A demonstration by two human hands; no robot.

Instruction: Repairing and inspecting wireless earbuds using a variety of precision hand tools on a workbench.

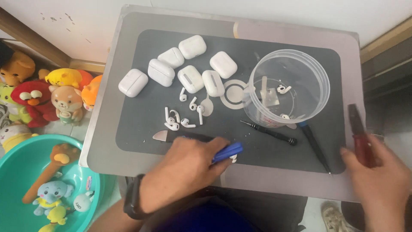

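Note:
My left hand point(184, 169) rests at the near edge of the dark mat point(141, 129), gripping a blue-handled tool point(227, 151); a small white earbud point(233, 158) peeks out under it. My right hand point(380, 180) at the right table edge holds red-handled pliers point(359, 135). Several white earbud cases point(189, 68) lie at the mat's far left, with loose white earbuds point(182, 116) below them. A metal spudger point(165, 135) lies just left of my left hand.
A clear plastic tub point(317, 92) with a few earbud parts stands at the right of the mat. Two dark screwdrivers point(270, 132) point(315, 146) lie near it. Plush toys point(47, 92) and a teal basin point(25, 172) sit on the floor at left.

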